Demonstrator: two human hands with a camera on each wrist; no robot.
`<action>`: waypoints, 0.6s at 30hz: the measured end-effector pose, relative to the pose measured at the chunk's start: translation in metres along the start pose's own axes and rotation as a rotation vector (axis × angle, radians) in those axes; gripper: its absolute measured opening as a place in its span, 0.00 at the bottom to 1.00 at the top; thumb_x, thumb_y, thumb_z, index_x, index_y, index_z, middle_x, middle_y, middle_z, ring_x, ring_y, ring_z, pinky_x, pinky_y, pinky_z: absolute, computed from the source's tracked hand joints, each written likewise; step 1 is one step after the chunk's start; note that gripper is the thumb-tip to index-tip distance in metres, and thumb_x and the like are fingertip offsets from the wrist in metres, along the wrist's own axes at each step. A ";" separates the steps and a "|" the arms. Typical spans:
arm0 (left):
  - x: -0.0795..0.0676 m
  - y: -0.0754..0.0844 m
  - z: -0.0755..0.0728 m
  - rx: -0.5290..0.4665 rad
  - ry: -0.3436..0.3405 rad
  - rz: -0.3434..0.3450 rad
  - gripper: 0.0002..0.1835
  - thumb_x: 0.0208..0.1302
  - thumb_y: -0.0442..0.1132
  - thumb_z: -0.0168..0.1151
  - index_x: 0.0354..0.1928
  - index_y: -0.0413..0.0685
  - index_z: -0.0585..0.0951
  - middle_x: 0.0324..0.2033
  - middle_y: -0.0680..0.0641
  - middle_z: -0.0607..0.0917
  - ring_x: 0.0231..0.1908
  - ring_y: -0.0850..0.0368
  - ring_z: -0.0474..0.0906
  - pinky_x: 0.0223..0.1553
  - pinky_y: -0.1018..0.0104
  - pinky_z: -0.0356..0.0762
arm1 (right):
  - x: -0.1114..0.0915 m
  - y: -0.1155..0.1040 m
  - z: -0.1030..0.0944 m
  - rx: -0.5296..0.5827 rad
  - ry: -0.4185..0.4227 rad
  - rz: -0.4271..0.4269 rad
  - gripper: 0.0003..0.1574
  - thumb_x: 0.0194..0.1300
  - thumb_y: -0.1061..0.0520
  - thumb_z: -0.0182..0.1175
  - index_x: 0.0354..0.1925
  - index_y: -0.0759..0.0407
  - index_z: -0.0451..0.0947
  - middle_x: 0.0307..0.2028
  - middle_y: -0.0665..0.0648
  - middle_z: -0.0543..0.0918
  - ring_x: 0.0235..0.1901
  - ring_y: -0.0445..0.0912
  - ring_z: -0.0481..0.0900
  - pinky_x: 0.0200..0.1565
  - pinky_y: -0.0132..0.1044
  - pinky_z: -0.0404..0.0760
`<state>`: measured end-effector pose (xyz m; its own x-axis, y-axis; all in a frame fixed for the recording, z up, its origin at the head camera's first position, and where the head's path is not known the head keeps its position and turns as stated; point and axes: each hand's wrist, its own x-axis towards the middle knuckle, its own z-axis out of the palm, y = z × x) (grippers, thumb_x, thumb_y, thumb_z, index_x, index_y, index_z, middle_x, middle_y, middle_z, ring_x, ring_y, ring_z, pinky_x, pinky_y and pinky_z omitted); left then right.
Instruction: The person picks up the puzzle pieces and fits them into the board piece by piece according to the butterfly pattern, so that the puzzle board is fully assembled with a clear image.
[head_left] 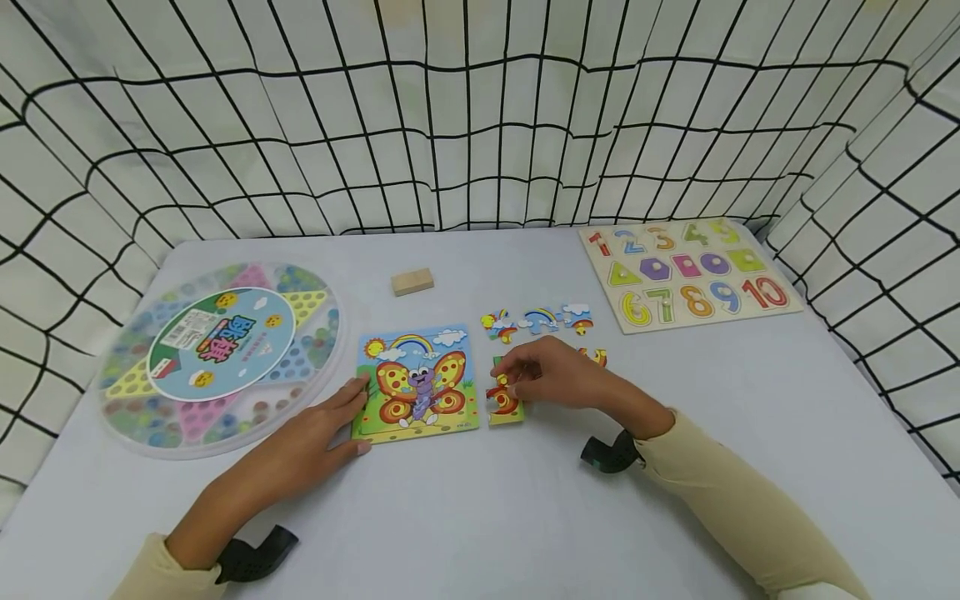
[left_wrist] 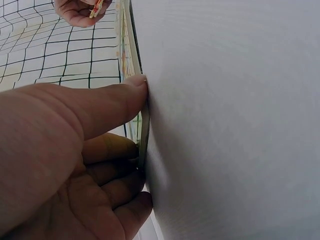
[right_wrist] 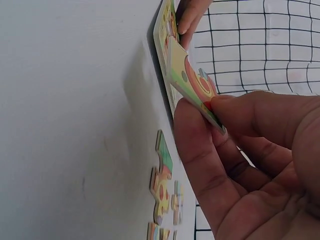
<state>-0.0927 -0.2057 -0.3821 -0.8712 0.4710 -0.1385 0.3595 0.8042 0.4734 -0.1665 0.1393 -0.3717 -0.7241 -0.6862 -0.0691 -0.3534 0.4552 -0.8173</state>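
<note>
A square butterfly puzzle board lies flat in the middle of the table. My left hand rests at its left side, with fingers along the left edge and the thumb at the near left corner. Just right of the board, my right hand pinches a jigsaw piece between thumb and fingers. This piece has a red and yellow wing pattern with a green and yellow border, and is tilted in the right wrist view. Beyond that hand are several loose jigsaw pieces, one partly hidden behind it.
A round marble board game with a blue label stands at the left. A small wooden block lies behind the puzzle board. At the back right is a number and shape board. Black netting over white cloth surrounds the table.
</note>
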 end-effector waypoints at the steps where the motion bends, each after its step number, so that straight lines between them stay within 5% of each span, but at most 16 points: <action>1: 0.000 0.000 0.000 0.000 -0.001 -0.001 0.37 0.64 0.43 0.66 0.69 0.31 0.63 0.73 0.37 0.56 0.70 0.35 0.53 0.61 0.41 0.63 | 0.002 -0.001 0.001 0.001 -0.001 0.000 0.15 0.63 0.65 0.63 0.49 0.63 0.82 0.34 0.51 0.82 0.34 0.44 0.78 0.36 0.35 0.79; 18: 0.001 0.000 0.000 -0.002 -0.005 -0.008 0.38 0.64 0.44 0.66 0.69 0.31 0.64 0.73 0.38 0.56 0.70 0.36 0.53 0.61 0.41 0.64 | 0.030 -0.007 0.022 0.050 -0.016 0.024 0.15 0.63 0.66 0.63 0.49 0.63 0.83 0.33 0.51 0.82 0.31 0.42 0.81 0.34 0.33 0.81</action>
<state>-0.0933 -0.2058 -0.3824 -0.8724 0.4664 -0.1462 0.3520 0.8070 0.4742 -0.1728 0.1030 -0.3811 -0.7225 -0.6845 -0.0973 -0.3059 0.4427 -0.8429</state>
